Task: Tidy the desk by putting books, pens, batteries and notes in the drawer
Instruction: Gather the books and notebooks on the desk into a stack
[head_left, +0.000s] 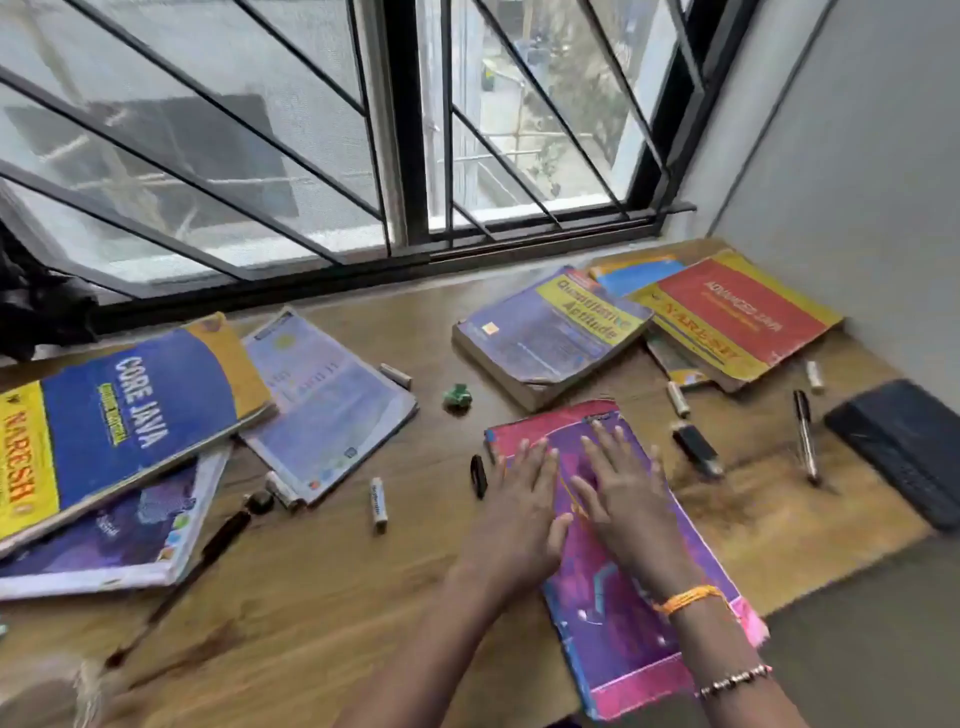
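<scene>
Fingers of the left hand (519, 499) and right hand (621, 488) are spread flat on the pink book (628, 613); its edges should be gripped before lifting, judging by the clutter

Bench (322, 597): brown wood grain. Core Java book (130, 415) blue with yellow borders; Advanced Java book (743, 317) red on yellow; book under the hands (639, 613) purple and pink. Small crumpled scrap (457, 396) green; wrist thread (688, 598) orange.
</scene>
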